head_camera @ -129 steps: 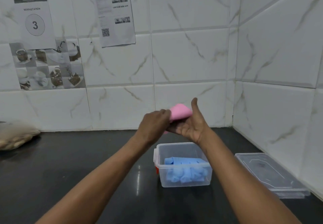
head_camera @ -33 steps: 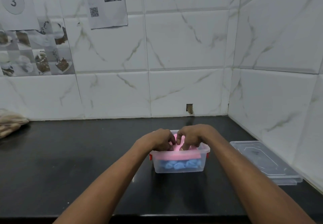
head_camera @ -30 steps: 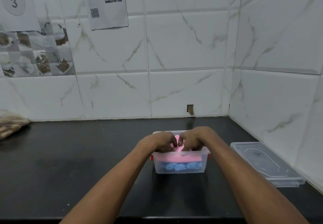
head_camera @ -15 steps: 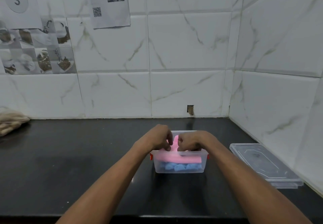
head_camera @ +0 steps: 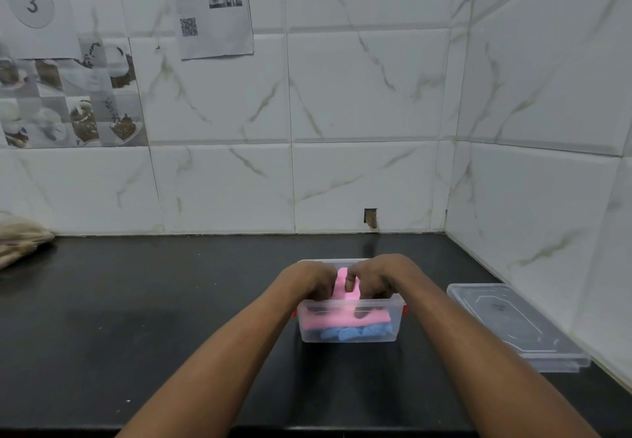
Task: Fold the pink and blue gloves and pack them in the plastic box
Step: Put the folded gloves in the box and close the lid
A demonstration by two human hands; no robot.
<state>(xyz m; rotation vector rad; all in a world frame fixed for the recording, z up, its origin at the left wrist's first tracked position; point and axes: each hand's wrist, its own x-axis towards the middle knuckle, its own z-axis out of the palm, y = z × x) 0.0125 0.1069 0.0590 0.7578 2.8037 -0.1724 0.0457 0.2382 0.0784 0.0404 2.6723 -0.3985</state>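
The pink glove lies folded inside the plastic box, on top of the blue glove, which fills the bottom layer and shows through the clear front wall. A strip of the pink glove rises between the two hands above the rim. The box sits on the black counter, toward the right, its long side facing the person, with small red clips at both ends.

The left hand reaches into the left half of the box, knuckles up and fingers curled down onto the pink glove. The right hand does the same in the right half, its fingers bent down into the box and pressing the pink material; dark fingertips show through the front wall against the pink layer. Both hands are curled on the glove, close together, almost touching above the middle of the box. Both bare forearms stretch in from the bottom edge of the view.

The clear lid lies flat on the counter to the right of the box, apart from it and close to the side wall. White marbled tiles cover both walls. A printed sheet with a QR code and a sheet with the number 3 hang on the back wall. A brownish bundle rests at the far left of the counter.
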